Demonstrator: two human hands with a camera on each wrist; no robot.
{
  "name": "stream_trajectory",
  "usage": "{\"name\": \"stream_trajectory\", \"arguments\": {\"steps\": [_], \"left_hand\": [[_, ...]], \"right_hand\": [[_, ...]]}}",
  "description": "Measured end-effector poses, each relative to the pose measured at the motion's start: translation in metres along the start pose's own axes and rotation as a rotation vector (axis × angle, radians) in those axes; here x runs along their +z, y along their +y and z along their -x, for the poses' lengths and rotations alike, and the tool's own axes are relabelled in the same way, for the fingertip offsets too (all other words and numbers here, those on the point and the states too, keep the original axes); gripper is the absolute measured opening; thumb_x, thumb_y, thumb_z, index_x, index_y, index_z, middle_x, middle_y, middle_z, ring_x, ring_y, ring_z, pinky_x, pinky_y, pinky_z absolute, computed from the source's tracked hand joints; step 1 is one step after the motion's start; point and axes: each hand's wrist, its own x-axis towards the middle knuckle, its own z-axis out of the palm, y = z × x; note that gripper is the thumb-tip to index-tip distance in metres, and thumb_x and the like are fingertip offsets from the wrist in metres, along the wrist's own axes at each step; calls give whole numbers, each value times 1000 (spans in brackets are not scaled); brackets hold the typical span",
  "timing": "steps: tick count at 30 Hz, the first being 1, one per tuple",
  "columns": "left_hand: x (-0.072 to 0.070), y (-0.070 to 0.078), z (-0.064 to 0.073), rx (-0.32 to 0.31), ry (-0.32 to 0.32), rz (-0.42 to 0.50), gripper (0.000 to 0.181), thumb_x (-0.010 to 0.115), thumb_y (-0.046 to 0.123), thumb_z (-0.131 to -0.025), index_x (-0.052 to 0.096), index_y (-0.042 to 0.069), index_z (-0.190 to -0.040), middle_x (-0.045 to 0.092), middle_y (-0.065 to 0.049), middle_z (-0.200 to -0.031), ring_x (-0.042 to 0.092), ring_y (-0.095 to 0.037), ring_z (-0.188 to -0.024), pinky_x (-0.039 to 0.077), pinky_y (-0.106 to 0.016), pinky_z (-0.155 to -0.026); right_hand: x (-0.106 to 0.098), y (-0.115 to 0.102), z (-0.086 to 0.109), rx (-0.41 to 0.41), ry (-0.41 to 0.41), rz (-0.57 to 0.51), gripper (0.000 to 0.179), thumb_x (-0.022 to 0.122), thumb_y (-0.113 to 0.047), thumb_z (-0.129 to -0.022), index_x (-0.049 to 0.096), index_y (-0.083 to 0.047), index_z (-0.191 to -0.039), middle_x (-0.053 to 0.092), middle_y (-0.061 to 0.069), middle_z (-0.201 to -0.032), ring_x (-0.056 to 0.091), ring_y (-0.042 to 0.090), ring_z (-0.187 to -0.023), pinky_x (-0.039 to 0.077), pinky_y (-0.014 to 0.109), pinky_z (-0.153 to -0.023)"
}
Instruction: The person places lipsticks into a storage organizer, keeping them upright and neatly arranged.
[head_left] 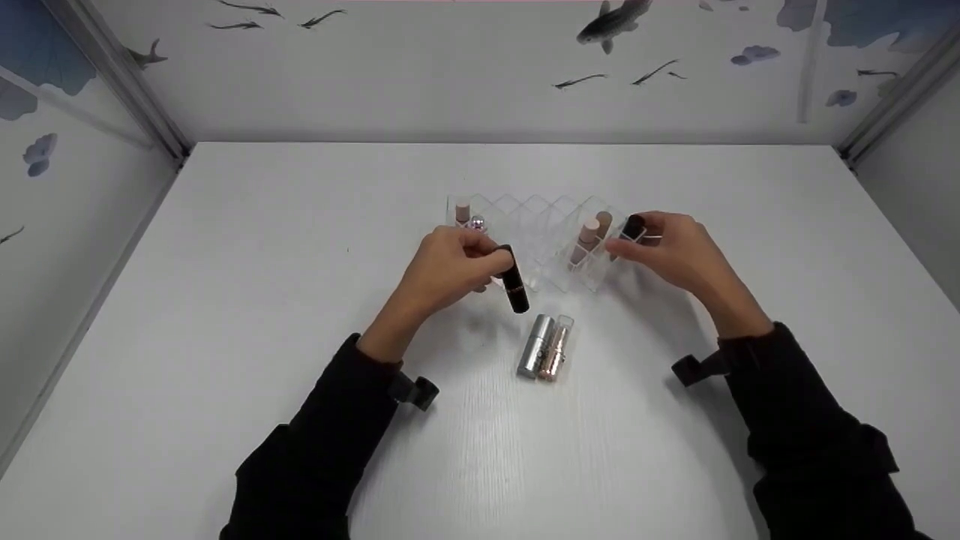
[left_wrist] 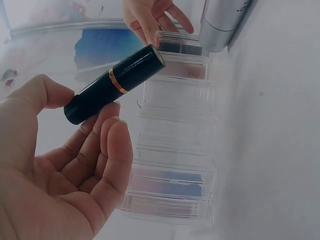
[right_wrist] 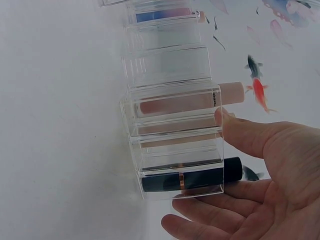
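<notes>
My left hand (head_left: pixel 454 266) pinches a black lipstick tube (head_left: pixel 514 281) with a thin gold band between thumb and fingertips. It holds the tube tilted, in front of a clear lipstick organizer (head_left: pixel 536 217). At the organizer's right end, my right hand (head_left: pixel 679 251) grips it, thumb on one side and fingers on the other. A second black lipstick (right_wrist: pixel 205 177) sits in the end compartment beside that hand. Nearby compartments hold a pink-capped lip gloss tube (head_left: pixel 587 232) and a tan-capped one (head_left: pixel 604 221). The left end holds another pink-capped tube (head_left: pixel 462 213) and a shiny round-topped one (head_left: pixel 478 223).
On the white table (head_left: pixel 262 300), a silver tube (head_left: pixel 535 346) and a clear-capped rose-gold lipstick (head_left: pixel 556 349) lie side by side in front of the organizer. White panels (head_left: pixel 375 90) with fish prints border the table at the back and sides.
</notes>
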Motion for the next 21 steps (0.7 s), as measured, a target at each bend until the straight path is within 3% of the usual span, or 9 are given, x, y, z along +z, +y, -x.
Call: {"name": "stream_trajectory", "arguments": {"steps": [9, 21], "left_hand": [[0, -2, -1, 72, 13, 111, 12, 64, 16, -77, 71, 9, -84, 70, -7, -76, 64, -18, -64, 56, -36, -64], [0, -5, -4, 98, 16, 217, 11, 64, 11, -82, 69, 4, -89, 72, -9, -83, 69, -22, -69, 57, -32, -63]], "right_hand": [[-1, 0, 2, -4, 1, 3, 83, 63, -66, -75, 51, -8, -133, 58, 13, -128, 54, 31, -122, 41, 50, -100], [-1, 0, 1, -2, 8, 3, 81, 65, -66, -74, 53, -9, -130, 61, 12, -122, 55, 29, -121, 42, 48, -100]]}}
